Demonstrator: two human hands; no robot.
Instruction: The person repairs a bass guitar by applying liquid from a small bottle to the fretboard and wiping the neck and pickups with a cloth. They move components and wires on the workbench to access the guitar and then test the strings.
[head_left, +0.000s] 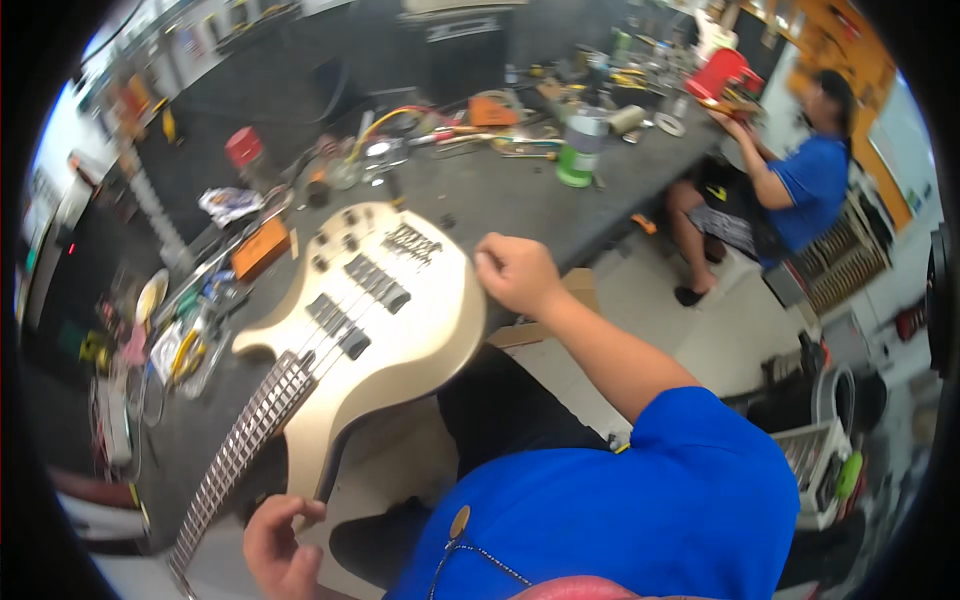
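A cream bass guitar (400,330) lies face up on the dark workbench, its fretted neck pointing to the lower left. My right hand (515,270) is at the right edge of its body, fingers curled closed; whether they grip the edge or something small is unclear. Near the lower horn, my left hand (285,545) has its fingers loosely bent and apart, with a fingertip at or very close to the horn. Several knobs, two black pickups and a metal bridge show on the body.
The bench (630,175) carries scattered tools, an orange block (261,250), a red-capped container (245,150) and a green-liquid bottle (580,148). At upper right a seated co-worker (810,190) handles a red instrument (720,75). Cardboard (580,285) lies below the bench.
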